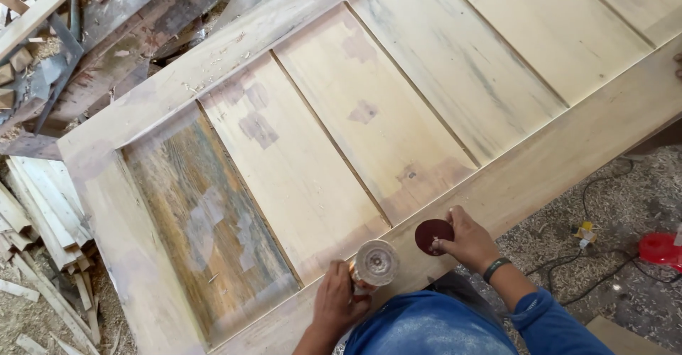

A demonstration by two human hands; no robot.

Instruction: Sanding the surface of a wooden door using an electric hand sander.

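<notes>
Right, my left hand (334, 305) is clamped round the sander (371, 266), pad tilted up so its face shows, while my right hand (465, 240) pinches the dark red sanding disc (433, 234) flat against the door frame (540, 163), beside the pad.

Wood offcuts (39, 206), sawdust floor (625, 206), black cable (604, 262), red tool (659, 248)

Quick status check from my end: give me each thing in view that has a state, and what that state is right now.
Large pale wooden panelled door: lying flat, patched with filler.
Round dark red sanding disc: off the tool, pinched in the right hand.
Orange hand sander with bare round pad: gripped by the left hand, pad turned upward, no disc on it.
Black cable: loose across the sawdust floor.
</notes>
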